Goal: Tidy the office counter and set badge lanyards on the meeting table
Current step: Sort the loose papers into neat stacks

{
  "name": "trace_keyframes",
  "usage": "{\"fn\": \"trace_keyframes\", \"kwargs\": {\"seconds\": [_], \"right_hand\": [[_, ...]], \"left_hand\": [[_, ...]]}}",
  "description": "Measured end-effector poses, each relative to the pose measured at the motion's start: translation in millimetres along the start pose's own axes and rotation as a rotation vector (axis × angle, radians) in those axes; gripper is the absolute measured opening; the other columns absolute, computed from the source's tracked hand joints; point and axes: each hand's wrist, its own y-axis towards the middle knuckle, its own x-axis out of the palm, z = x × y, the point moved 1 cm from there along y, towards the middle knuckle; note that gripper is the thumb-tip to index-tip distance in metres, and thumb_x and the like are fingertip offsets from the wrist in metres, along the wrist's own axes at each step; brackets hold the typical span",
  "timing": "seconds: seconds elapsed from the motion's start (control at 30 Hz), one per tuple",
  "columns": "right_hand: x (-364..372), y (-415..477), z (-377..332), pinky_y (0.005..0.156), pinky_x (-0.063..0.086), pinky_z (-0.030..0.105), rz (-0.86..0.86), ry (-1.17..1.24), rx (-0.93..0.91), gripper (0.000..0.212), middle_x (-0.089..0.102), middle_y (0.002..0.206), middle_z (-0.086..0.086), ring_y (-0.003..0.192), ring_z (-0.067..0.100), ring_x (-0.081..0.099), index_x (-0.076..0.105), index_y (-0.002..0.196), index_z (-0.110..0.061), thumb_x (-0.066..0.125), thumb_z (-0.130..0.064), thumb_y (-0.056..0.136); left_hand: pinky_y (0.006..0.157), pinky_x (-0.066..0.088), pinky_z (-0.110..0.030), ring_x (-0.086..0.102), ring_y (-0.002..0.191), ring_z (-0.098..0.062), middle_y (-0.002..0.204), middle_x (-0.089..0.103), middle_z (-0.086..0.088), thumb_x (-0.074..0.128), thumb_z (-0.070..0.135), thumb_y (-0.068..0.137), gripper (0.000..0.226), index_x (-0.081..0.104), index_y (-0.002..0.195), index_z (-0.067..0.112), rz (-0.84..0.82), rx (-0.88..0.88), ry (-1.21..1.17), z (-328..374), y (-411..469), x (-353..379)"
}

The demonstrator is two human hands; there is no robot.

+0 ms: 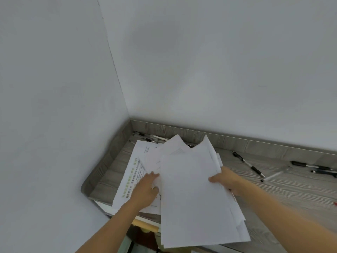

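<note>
Head view: loose paper stack (191,194) held over left corner of counter (291,194), long axis running away from body toward wall. Right hand (226,179) on stack's right edge, thumb on top, fingers underneath, pinching it. Left hand (145,189) at stack's left edge, over printed sheet (131,172); can't tell if gripping or just touching. Pens (248,164) scattered right of stack, nearer right hand. Lanyards not in view. Likely next: square stack, set down.

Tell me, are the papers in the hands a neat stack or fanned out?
Fanned out. The papers show separate top corners at different angles, and their lower right edges are staggered.
</note>
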Motion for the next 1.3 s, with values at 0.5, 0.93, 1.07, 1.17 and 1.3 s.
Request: {"fn": "trace_keyframes", "kwargs": {"seconds": [0.5, 0.93, 1.07, 1.17, 1.3], "right_hand": [[-85.1, -107.4, -74.8, 0.07, 0.059, 0.03, 0.096, 0.255, -0.525, 0.035, 0.076, 0.102, 0.006, 0.094, 0.023, 0.073, 0.069, 0.109, -0.009, 0.076, -0.005, 0.075], [-89.7, -117.8, -66.3, 0.07, 0.059, 0.033, 0.153, 0.33, -0.584, 0.027, 0.075, 0.101, 0.008, 0.091, 0.025, 0.073, 0.07, 0.107, -0.009, 0.073, -0.011, 0.081], [-88.6, -108.2, -54.3, 0.088, 0.055, 0.045, 0.099, 0.303, -0.587, 0.043, 0.072, 0.114, 0.01, 0.105, 0.028, 0.069, 0.067, 0.117, -0.011, 0.081, -0.013, 0.077], [-71.5, -93.4, -31.4, 0.095, 0.053, 0.048, 0.134, 0.294, -0.506, 0.053, 0.073, 0.113, 0.005, 0.109, 0.026, 0.067, 0.068, 0.117, -0.015, 0.085, -0.021, 0.068], [-63.9, -89.4, -19.6, 0.095, 0.052, 0.053, 0.178, 0.374, -0.511, 0.046, 0.072, 0.114, 0.008, 0.107, 0.028, 0.068, 0.071, 0.113, -0.017, 0.085, -0.026, 0.071]], "left_hand": [[0.084, 0.057, -0.044, 0.068, 0.102, -0.027, 0.112, 0.071, -0.011, 0.082, 0.004, 0.065, 0.056, 0.063, 0.118, 0.012, -0.019, 0.287, -1.024, 152.3, 20.1, -77.3], [0.084, 0.057, -0.035, 0.07, 0.097, -0.018, 0.102, 0.074, -0.003, 0.079, 0.0, 0.074, 0.037, 0.068, 0.106, 0.015, -0.02, 0.377, -0.835, 189.0, 15.4, -64.2], [0.087, 0.056, -0.046, 0.069, 0.099, -0.028, 0.101, 0.074, -0.008, 0.085, 0.008, 0.068, 0.038, 0.07, 0.103, 0.015, -0.077, 0.34, -0.841, 176.7, 18.7, -54.9], [0.092, 0.053, -0.051, 0.068, 0.102, -0.032, 0.103, 0.074, -0.009, 0.085, 0.008, 0.066, 0.041, 0.07, 0.103, 0.014, -0.097, 0.266, -0.867, 168.8, 21.3, -36.4], [0.091, 0.054, -0.049, 0.068, 0.098, -0.032, 0.102, 0.073, -0.014, 0.075, 0.001, 0.074, 0.026, 0.072, 0.099, 0.009, -0.134, 0.227, -0.971, 170.8, 27.5, -29.2]]}}
